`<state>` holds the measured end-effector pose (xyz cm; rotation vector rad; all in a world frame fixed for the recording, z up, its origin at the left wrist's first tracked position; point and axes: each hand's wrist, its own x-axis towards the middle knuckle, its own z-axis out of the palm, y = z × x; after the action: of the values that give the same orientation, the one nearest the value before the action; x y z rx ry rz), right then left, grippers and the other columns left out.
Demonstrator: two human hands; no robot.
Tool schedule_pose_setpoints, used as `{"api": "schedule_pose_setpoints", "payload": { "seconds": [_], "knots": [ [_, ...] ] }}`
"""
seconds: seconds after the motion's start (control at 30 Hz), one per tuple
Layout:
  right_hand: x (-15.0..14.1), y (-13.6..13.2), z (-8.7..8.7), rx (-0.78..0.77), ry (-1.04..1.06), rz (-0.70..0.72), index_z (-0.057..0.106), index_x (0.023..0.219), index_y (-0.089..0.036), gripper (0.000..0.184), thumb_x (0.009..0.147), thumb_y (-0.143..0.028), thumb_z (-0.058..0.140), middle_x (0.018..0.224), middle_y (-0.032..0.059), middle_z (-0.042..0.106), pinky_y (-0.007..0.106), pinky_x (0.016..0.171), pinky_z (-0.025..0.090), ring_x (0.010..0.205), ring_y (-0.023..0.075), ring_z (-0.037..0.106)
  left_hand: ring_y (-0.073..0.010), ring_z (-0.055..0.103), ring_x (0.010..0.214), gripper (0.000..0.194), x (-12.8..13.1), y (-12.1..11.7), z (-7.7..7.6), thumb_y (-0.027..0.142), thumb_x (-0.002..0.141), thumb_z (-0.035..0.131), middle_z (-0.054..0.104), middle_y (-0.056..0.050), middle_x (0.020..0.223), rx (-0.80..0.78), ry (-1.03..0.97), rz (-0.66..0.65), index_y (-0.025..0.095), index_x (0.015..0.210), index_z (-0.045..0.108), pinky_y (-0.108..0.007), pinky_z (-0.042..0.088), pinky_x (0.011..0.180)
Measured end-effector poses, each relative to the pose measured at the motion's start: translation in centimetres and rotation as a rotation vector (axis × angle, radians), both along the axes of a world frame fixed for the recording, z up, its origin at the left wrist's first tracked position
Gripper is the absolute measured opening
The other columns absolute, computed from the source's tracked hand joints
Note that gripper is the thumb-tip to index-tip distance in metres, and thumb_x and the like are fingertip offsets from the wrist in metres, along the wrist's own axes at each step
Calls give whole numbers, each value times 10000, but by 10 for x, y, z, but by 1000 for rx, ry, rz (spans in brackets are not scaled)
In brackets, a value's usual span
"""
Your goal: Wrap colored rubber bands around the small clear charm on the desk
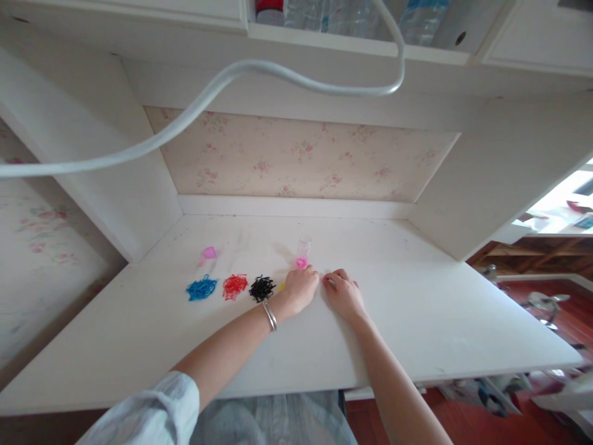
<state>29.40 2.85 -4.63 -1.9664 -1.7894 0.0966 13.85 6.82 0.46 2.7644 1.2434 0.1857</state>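
- Step, I judge: close fingerwork; the next move calls for a fine pinch.
- Left hand [302,289] curled, right hand [343,295] bent, set apart; their grip I cannot tell.
- White table [417,334]: one clear container [304,246] beyond the left hand; one pink piece [209,252], blue pile [202,288], red pile [235,286], black pile [262,288], yellow patch [281,286].

1. Right of the right hand [345,295], the white tabletop [412,303] offers wide passage, up to the side panel [486,173].
2. Just beyond the left hand [301,290], a transparent container [304,245] blocks the way forward.
3. Left of the left hand, a black pile [262,288], red pile [235,286] and blue pile [201,287] obstruct sideways passage.
4. Between both hands: only a narrow gap.
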Motion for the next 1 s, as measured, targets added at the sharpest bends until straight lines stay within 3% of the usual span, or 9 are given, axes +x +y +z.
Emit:
{"api": "schedule_pose_setpoints", "payload": {
  "seconds": [0.17,0.47,0.67,0.83,1.0],
  "knots": [
    [5,2,-7,46,56,-5,651,950,-263,250,915,-342,417,1002,19,594,272,771,361,825,130,578,-211,633,884,269,-14,3,5,90,855,402,637,-107,984,14,-12,32,173,969,632,-318,473,759],
    [7,7,-14,164,252,-69,679,908,-251,325,873,-441,417,948,28,588,250,683,425,708,124,568,-183,625,935,260,-35,14,28,323,913,415,665,-38,1052,0,-146,94,251,950,663,-288,455,787],
    [7,6,-10,209,337,-111,680,863,-224,355,857,-461,416,920,33,596,271,675,442,635,120,551,-225,643,908,285,-7,0,12,377,890,472,682,-103,961,-4,-8,50,198,940,688,-330,485,777],
    [7,3,-7,214,366,-108,679,854,-211,360,863,-455,414,910,35,597,273,674,440,614,114,548,-222,647,903,254,13,1,2,216,894,449,668,-137,948,3,1,55,141,950,685,-332,499,778],
    [7,4,-8,234,381,-114,678,845,-209,362,858,-462,420,901,38,599,276,669,438,617,120,545,-221,642,904,238,15,3,0,138,882,431,651,-120,957,20,4,11,140,937,663,-326,497,766]
  ]
}}
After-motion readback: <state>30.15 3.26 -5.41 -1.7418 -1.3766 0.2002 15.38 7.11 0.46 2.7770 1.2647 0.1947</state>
